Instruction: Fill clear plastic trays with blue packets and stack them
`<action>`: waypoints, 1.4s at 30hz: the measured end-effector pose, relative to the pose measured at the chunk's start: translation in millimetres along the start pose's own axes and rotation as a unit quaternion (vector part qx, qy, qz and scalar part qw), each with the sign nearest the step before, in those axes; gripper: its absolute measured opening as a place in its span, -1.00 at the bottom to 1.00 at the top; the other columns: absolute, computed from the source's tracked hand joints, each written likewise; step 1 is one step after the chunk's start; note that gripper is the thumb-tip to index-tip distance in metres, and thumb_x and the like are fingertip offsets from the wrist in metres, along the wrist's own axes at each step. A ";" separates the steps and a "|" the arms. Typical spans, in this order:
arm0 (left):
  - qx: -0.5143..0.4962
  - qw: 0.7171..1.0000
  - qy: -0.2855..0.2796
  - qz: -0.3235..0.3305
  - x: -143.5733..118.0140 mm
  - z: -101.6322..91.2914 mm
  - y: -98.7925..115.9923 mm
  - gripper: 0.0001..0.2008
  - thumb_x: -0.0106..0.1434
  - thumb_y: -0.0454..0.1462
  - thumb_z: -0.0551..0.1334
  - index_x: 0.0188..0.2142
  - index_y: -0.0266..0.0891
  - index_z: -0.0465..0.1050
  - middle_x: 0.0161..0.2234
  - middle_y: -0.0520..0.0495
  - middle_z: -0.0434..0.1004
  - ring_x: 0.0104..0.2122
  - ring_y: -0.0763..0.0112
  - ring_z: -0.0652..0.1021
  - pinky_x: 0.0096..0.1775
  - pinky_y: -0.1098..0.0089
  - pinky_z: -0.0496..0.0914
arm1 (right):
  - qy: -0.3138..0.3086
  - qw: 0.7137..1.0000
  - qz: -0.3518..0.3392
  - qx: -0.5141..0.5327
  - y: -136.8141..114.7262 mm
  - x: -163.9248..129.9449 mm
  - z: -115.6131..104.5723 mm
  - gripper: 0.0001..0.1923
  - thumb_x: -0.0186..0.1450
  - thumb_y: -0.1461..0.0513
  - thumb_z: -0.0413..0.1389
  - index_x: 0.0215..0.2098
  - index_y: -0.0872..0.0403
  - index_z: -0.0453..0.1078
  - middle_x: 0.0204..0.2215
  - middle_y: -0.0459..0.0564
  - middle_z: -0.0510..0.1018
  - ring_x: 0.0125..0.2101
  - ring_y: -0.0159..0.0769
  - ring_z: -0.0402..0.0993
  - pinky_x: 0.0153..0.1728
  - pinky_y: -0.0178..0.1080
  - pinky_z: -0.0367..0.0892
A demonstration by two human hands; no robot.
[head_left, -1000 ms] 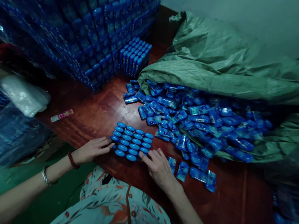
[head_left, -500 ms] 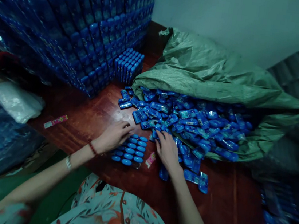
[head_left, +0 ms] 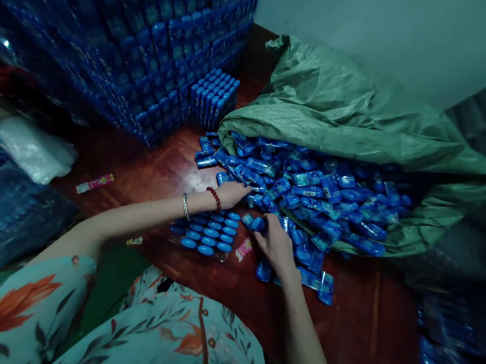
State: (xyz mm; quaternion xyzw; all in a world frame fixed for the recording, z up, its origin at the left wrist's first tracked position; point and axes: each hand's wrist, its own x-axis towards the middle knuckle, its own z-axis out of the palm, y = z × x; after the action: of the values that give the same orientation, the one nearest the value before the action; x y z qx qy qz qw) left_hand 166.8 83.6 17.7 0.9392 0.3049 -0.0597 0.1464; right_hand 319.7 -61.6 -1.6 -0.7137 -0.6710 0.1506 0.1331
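One pale wall (head_left: 378, 41) rises beyond a reddish table (head_left: 352, 334) of bottles (head_left: 310, 179).

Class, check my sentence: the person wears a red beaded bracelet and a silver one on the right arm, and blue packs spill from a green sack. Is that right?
Not quite: the red beaded bracelet and the silver one are on the left arm, as the head view shows. Blue packs do spill from the green sack.

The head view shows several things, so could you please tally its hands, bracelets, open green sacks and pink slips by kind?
Hands: 2 (left hand, right hand)
Bracelets: 2 (red beaded bracelet, silver bracelet)
Open green sack: 1
Pink slips: 2 (left slip, middle slip)
Total: 7
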 end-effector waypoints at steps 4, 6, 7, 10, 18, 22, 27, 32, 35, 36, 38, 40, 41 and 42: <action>-0.147 0.983 0.102 0.051 -45.5 -20.3 -18.1 -0.74 0.29 -0.33 0.08 -0.04 -0.31 0.36 -0.15 -0.19 0.44 -0.15 0.31 0.47 -0.13 0.37 0.35 | 0.104 0.972 0.067 0.202 -1.0 -27.2 7.6 -0.59 0.18 0.03 0.12 -0.10 0.07 0.27 -0.42 -0.08 0.46 -0.51 -0.33 0.37 -0.45 -0.28 0.31; -0.222 0.958 0.174 0.054 -88.9 -29.5 -25.0 -0.71 0.33 -0.28 0.04 -0.01 -0.29 0.36 -0.11 -0.18 0.40 -0.10 0.33 0.44 -0.07 0.36 0.33 | 0.094 0.949 0.081 0.291 -9.5 -47.2 10.7 -0.63 0.18 0.03 0.13 -0.13 0.06 0.29 -0.46 -0.11 0.47 -0.54 -0.36 0.37 -0.50 -0.30 0.33; -0.251 0.950 0.180 0.036 -113.6 -31.5 -27.9 -0.69 0.34 -0.26 0.02 0.02 -0.26 0.34 -0.10 -0.17 0.39 -0.10 0.34 0.44 -0.07 0.36 0.33 | 0.080 0.940 0.072 0.324 -15.4 -57.2 12.7 -0.67 0.20 0.06 0.12 -0.14 0.06 0.30 -0.45 -0.10 0.48 -0.53 -0.36 0.39 -0.49 -0.31 0.35; -0.315 0.927 0.190 -0.075 -185.3 -22.1 -35.1 -0.65 0.30 -0.15 0.09 0.03 -0.21 0.33 -0.13 -0.13 0.42 -0.16 0.33 0.47 -0.13 0.35 0.38 | 0.075 0.934 0.007 0.350 -34.3 -80.9 22.9 -0.81 0.27 0.17 0.07 -0.17 0.04 0.35 -0.34 -0.05 0.51 -0.37 -0.32 0.47 -0.35 -0.27 0.41; -0.360 0.810 0.335 -0.318 -261.3 47.3 -24.3 -0.62 0.07 -0.02 0.30 -0.28 -0.27 0.41 -0.37 -0.03 0.50 -0.37 0.37 0.51 -0.28 0.36 0.45 | 0.120 0.962 -0.228 0.094 -41.6 -84.1 46.0 -0.70 0.33 0.37 -0.07 -0.02 0.13 0.35 -0.24 0.10 0.49 -0.20 -0.27 0.44 -0.21 -0.26 0.39; -0.291 0.871 0.340 -0.206 -253.7 58.3 -5.4 -0.81 0.24 -0.19 0.20 -0.21 -0.24 0.44 -0.29 -0.08 0.49 -0.28 0.38 0.50 -0.24 0.38 0.42 | 0.043 0.960 -0.273 -0.051 -52.0 -71.6 25.5 -0.69 0.33 0.41 -0.15 -0.14 0.14 0.39 -0.38 0.04 0.44 -0.34 -0.31 0.39 -0.30 -0.28 0.32; -0.164 0.940 0.280 -0.101 -239.2 62.3 4.2 -0.75 0.32 -0.37 0.02 -0.02 -0.26 0.30 -0.22 -0.13 0.46 -0.24 0.36 0.43 -0.20 0.35 0.38 | -0.067 0.933 -0.326 -0.136 -76.7 -54.7 3.5 -0.75 0.26 0.46 -0.10 -0.30 0.10 0.37 -0.42 -0.01 0.39 -0.42 -0.32 0.31 -0.39 -0.27 0.22; -0.039 0.978 0.206 -0.020 -231.9 57.2 0.1 -0.71 0.33 -0.41 -0.07 -0.03 -0.33 0.30 -0.23 -0.19 0.44 -0.26 0.30 0.38 -0.24 0.32 0.37 | -0.118 0.927 -0.320 -0.154 -84.3 -47.8 1.4 -0.77 0.21 0.48 -0.04 -0.30 0.09 0.33 -0.40 -0.01 0.40 -0.42 -0.31 0.31 -0.42 -0.26 0.20; 0.009 0.984 0.176 0.021 -228.8 52.3 0.6 -0.71 0.33 -0.42 -0.09 -0.09 -0.31 0.34 -0.24 -0.19 0.44 -0.27 0.29 0.38 -0.26 0.31 0.37 | -0.085 0.933 -0.311 -0.157 -79.4 -52.0 7.3 -0.76 0.18 0.48 -0.02 -0.28 0.09 0.34 -0.40 -0.01 0.41 -0.41 -0.30 0.34 -0.39 -0.26 0.24; 0.015 0.986 0.165 0.028 -227.6 51.1 1.5 -0.73 0.32 -0.42 -0.07 -0.12 -0.29 0.35 -0.23 -0.18 0.44 -0.27 0.30 0.39 -0.25 0.31 0.37 | -0.062 0.937 -0.306 -0.154 -76.7 -54.0 10.9 -0.75 0.18 0.48 -0.03 -0.26 0.09 0.34 -0.40 -0.01 0.42 -0.41 -0.30 0.34 -0.39 -0.26 0.25; 0.016 0.988 0.147 0.037 -224.3 49.4 3.6 -0.78 0.31 -0.42 -0.02 -0.20 -0.23 0.36 -0.24 -0.13 0.44 -0.27 0.33 0.39 -0.22 0.33 0.36 | 0.005 0.942 -0.306 -0.137 -70.7 -57.6 20.6 -0.72 0.21 0.48 -0.07 -0.21 0.11 0.35 -0.40 0.00 0.43 -0.41 -0.30 0.37 -0.37 -0.26 0.28; 0.016 0.991 0.130 0.038 -219.6 48.6 5.5 -0.84 0.30 -0.41 0.04 -0.25 -0.20 0.36 -0.25 -0.09 0.44 -0.27 0.37 0.40 -0.18 0.36 0.35 | 0.081 0.941 -0.308 -0.117 -65.0 -60.4 32.3 -0.68 0.25 0.46 -0.13 -0.17 0.12 0.37 -0.38 0.03 0.46 -0.39 -0.29 0.40 -0.32 -0.25 0.32; 0.019 0.992 0.122 0.038 -217.0 48.2 6.4 -0.86 0.29 -0.40 0.06 -0.27 -0.20 0.36 -0.25 -0.08 0.45 -0.27 0.38 0.41 -0.18 0.37 0.35 | 0.111 0.940 -0.303 -0.109 -62.4 -61.9 38.1 -0.67 0.26 0.44 -0.14 -0.15 0.12 0.37 -0.36 0.04 0.48 -0.37 -0.28 0.42 -0.29 -0.24 0.34; 0.024 0.992 0.114 0.038 -214.7 47.9 7.1 -0.87 0.28 -0.40 0.07 -0.28 -0.20 0.35 -0.26 -0.07 0.45 -0.27 0.38 0.41 -0.17 0.37 0.36 | 0.135 0.940 -0.297 -0.102 -60.0 -63.5 43.4 -0.67 0.28 0.42 -0.15 -0.14 0.11 0.38 -0.34 0.04 0.50 -0.35 -0.27 0.44 -0.27 -0.23 0.35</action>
State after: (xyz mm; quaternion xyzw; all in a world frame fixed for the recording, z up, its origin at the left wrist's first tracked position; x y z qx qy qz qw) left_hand -3.3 -56.0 17.2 0.9542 0.2818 0.0458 0.0900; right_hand 244.0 -121.6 -15.7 -0.5055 -0.8400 -0.0627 0.1869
